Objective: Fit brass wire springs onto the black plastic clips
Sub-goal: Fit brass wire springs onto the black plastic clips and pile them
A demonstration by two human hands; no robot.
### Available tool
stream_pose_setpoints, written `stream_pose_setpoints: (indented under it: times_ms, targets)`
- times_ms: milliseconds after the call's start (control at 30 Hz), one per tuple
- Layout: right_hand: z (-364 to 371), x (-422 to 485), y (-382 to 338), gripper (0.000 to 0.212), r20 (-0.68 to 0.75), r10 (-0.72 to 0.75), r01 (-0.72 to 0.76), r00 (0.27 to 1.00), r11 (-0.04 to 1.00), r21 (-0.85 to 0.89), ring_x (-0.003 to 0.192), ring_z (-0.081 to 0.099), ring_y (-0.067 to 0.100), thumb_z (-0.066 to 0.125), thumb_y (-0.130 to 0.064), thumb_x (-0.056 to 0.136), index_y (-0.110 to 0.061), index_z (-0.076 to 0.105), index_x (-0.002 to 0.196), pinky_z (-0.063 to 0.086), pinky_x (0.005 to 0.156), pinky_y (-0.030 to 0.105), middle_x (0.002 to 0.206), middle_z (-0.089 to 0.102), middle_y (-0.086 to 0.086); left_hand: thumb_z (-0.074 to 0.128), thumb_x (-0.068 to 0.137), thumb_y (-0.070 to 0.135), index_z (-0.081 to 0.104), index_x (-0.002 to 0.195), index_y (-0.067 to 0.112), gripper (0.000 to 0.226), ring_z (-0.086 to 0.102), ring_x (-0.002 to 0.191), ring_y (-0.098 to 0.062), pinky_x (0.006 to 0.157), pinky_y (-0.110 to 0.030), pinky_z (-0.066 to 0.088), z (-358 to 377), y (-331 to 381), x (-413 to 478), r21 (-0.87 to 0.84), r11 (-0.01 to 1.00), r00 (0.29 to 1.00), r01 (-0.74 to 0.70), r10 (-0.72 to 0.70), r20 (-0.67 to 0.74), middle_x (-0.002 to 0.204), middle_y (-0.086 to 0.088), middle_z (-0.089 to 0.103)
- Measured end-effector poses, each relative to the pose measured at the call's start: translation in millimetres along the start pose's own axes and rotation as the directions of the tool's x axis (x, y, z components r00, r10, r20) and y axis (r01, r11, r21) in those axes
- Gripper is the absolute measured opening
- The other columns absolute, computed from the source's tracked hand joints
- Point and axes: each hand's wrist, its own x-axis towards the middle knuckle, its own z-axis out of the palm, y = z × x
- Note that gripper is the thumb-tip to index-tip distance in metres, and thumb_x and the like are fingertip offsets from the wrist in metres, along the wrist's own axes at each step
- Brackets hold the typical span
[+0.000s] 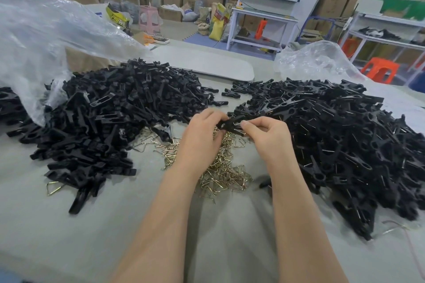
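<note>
Brass wire spring looks half-seated on one black plastic clip, pinched between left hand and right hand; next move probably needs a firm seating push; beneath, one loose spring heap, flanked by left clip heap and right clip heap, pieces beyond counting.

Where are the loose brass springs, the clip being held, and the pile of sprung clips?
brass springs (225,177): head view, middle of the loose heap.
held clip (230,124): head view, its black body.
sprung clips pile (333,140): head view, centre of the right heap.
</note>
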Motion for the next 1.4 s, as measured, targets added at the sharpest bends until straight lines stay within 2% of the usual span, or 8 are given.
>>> stream_pose_setpoints:
  times_ms: [267, 367, 467, 1000, 1133, 1200, 1333, 1400]
  targets:
    - [-8, 3, 3, 0.015, 0.142, 0.106, -0.126, 0.984, 0.982, 0.140, 0.057, 0.047, 0.009, 0.068, -0.017, 0.085, -0.016, 0.065, 0.070, 0.039, 0.057, 0.022, 0.056, 0.056, -0.007, 0.069, 0.084, 0.014, 0.065, 0.101, 0.023, 0.019, 0.052, 0.089, -0.006, 0.084, -0.017, 0.042, -8, 5, 0, -0.138, 0.990, 0.996, -0.005, 0.017, 0.086, 0.094, 0.013, 0.056]
    - [-16, 2, 6, 0.025, 0.502, 0.287, -0.513, 0.816, 0.760, 0.399, 0.057, 0.050, 0.010, 0.067, -0.033, 0.076, -0.011, 0.063, 0.087, 0.045, 0.055, 0.021, 0.068, 0.058, 0.000, 0.074, 0.080, 0.016, 0.065, 0.092, 0.031, 0.021, 0.054, 0.075, 0.000, 0.077, -0.014, 0.048, -17, 10, 0, -0.417, 0.898, 0.973, 0.144, -0.052, 0.225, 0.082, 0.013, 0.058]
    - [-11, -3, 10, 0.056, 0.763, 0.148, -0.639, 0.630, 0.657, 0.400, 0.049, 0.049, 0.009, 0.055, -0.063, 0.072, -0.011, 0.068, 0.091, 0.043, 0.052, 0.019, 0.063, 0.060, -0.001, 0.074, 0.079, 0.012, 0.067, 0.095, 0.027, 0.023, 0.058, 0.081, -0.003, 0.080, -0.017, 0.049, -20, 16, -2, -0.538, 0.818, 0.953, 0.203, -0.039, 0.301, 0.084, 0.008, 0.063]
    - [16, -4, 16, 0.035, 0.744, 0.030, -0.633, 0.667, 0.549, 0.546, 0.031, 0.026, 0.000, 0.073, -0.047, 0.063, -0.013, 0.073, 0.070, 0.027, 0.035, 0.013, 0.036, 0.032, -0.013, 0.071, 0.082, 0.012, 0.061, 0.119, 0.016, 0.039, 0.058, 0.110, -0.008, 0.105, -0.035, 0.041, -32, 24, -3, -0.553, 0.798, 0.922, 0.238, -0.006, 0.388, 0.114, 0.003, 0.066]
    - [8, -1, 20, 0.069, 0.815, 0.027, -0.697, 0.579, 0.536, 0.477, 0.037, 0.038, 0.002, 0.068, -0.068, 0.065, -0.008, 0.066, 0.101, 0.036, 0.039, 0.015, 0.052, 0.051, -0.007, 0.071, 0.083, 0.016, 0.065, 0.111, 0.023, 0.030, 0.063, 0.098, -0.005, 0.098, -0.033, 0.046, -32, 23, -3, -0.563, 0.784, 0.927, 0.260, -0.040, 0.373, 0.106, 0.006, 0.069]
    - [0, 1, 19, 0.084, 0.761, 0.206, -0.660, 0.615, 0.663, 0.354, 0.044, 0.047, 0.009, 0.061, -0.079, 0.060, -0.007, 0.060, 0.104, 0.042, 0.044, 0.019, 0.067, 0.063, 0.004, 0.072, 0.082, 0.025, 0.066, 0.107, 0.030, 0.025, 0.058, 0.096, 0.001, 0.092, -0.029, 0.043, -28, 18, -2, -0.444, 0.863, 0.934, 0.242, -0.082, 0.349, 0.100, 0.012, 0.067]
    - [-2, 8, 7, 0.036, 0.513, 0.335, -0.451, 0.790, 0.885, 0.117, 0.052, 0.052, 0.009, 0.063, -0.039, 0.088, -0.005, 0.065, 0.098, 0.043, 0.048, 0.018, 0.068, 0.062, 0.002, 0.070, 0.082, 0.033, 0.059, 0.119, 0.034, 0.038, 0.048, 0.111, -0.006, 0.102, -0.034, 0.038, -17, 10, -3, -0.210, 0.953, 0.913, 0.217, -0.122, 0.389, 0.116, 0.011, 0.052]
    - [-4, 22, -8, 0.034, 0.303, 0.273, -0.366, 0.913, 0.876, 0.315, 0.058, 0.056, 0.007, 0.061, -0.031, 0.090, 0.001, 0.063, 0.103, 0.046, 0.052, 0.017, 0.078, 0.065, 0.004, 0.069, 0.082, 0.038, 0.045, 0.136, 0.033, 0.058, 0.040, 0.122, -0.007, 0.107, -0.033, 0.031, -16, 9, 1, -0.253, 0.926, 0.937, 0.281, -0.207, 0.282, 0.132, 0.008, 0.040]
